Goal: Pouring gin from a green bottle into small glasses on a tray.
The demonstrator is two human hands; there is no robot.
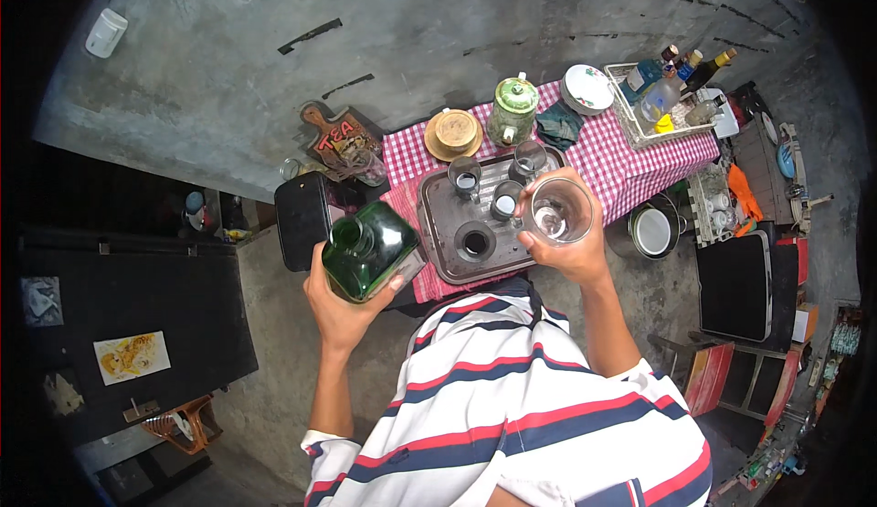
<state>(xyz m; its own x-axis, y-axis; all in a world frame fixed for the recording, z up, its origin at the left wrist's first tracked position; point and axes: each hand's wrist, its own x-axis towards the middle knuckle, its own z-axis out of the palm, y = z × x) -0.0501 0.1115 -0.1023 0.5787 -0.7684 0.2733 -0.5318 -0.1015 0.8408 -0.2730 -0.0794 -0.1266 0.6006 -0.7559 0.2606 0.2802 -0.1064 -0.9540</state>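
Note:
My left hand is wrapped round a square green glass bottle, its round mouth pointing up towards me. In my right hand is a clear glass mug, raised above the right edge of a dark metal tray. A little clear liquid or a wet shine shows at the mug's bottom; I cannot tell which. Several other glasses stand upright on the tray, among them one at the back left and one near the front. The bottle is left of the tray, apart from the mug.
A red-and-white checked cloth covers the table against the grey wall. Behind the tray stand a lidded wooden pot, a green patterned jug and a white floral-lidded bowl. A white basket holds bottles; a bucket stands below.

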